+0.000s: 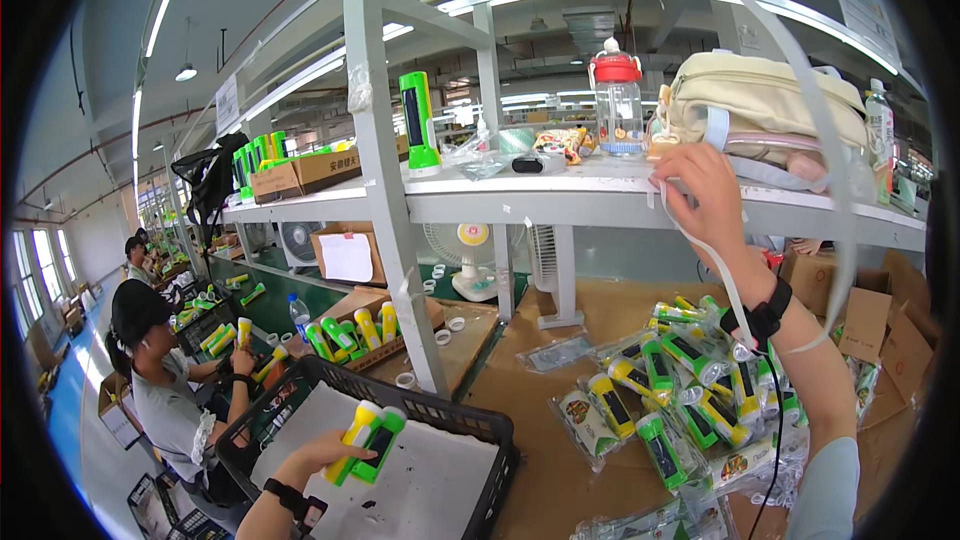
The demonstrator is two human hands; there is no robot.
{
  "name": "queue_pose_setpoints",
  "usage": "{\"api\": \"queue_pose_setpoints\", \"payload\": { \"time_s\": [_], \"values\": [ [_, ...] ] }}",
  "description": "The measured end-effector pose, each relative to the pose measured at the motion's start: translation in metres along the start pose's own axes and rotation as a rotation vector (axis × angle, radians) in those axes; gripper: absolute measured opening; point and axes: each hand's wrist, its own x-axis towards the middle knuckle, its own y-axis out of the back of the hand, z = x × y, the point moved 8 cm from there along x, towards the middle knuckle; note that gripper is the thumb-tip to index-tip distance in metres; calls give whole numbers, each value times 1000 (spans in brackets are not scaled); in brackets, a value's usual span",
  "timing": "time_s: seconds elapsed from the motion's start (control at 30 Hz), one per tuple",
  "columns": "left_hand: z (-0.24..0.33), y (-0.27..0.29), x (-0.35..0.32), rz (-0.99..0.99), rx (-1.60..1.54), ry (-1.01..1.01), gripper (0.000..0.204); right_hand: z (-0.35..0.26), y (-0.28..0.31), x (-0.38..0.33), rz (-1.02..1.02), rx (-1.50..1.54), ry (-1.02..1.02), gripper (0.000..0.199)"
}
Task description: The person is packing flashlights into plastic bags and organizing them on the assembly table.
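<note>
My left hand [322, 452] is closed around two flashlights held side by side over the black plastic crate [497, 427]. One is a yellow flashlight [352, 438]; the other is a green flashlight [383, 443] with a dark panel. Raised to the shelf's front edge, my right hand [706, 190] has its fingers bent and pinched on a thin white strip [722, 275], which hangs down past my wrist. Below that arm lies a pile of green and yellow flashlights [660, 370], many in clear plastic bags.
The white shelf [560, 180] holds a red-lidded bottle [618, 105], a cream bag [770, 100] and an upright green flashlight [418, 125]. A grey post [385, 190] rises beside the crate. At left, a person [150, 390] handles flashlights. Cardboard boxes [870, 325] stand at right.
</note>
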Motion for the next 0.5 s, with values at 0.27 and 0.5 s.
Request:
{"api": "queue_pose_setpoints", "payload": {
  "time_s": [0.27, 0.5],
  "values": [
    [156, -165, -79, -177, -139, -396, 61, -41, 21, -62, -10, 224, -264, 10],
    [103, -318, -39, -180, -3, -212, 66, -79, 41, -225, -591, 287, -570, 11]
  ]
}}
